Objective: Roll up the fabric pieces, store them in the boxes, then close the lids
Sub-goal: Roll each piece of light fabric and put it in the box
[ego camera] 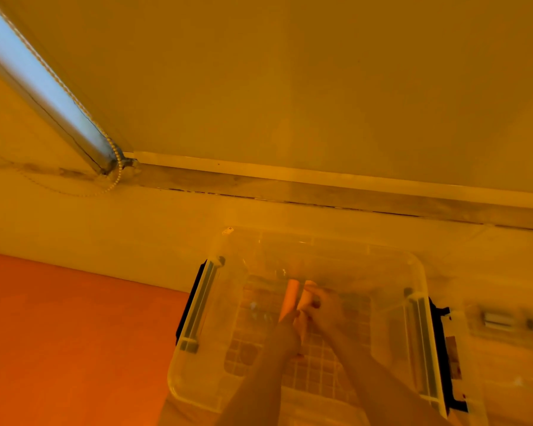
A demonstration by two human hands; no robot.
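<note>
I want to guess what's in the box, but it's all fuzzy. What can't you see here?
Head view only:
- Fabric rolls: blurred, so their count is unclear.
- Left hand and right hand: they overlap, hiding each one's grip.
- Clear box: near side cut off by the bottom edge.
- Second box: cut off at the right edge, contents blurred.

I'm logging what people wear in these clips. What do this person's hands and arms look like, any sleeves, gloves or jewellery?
Both forearms are bare as far as the picture shows, with no sleeves in view. The left hand and right hand wear no gloves. The picture is blurred and orange-tinted, so rings or a watch cannot be ruled out.
</note>
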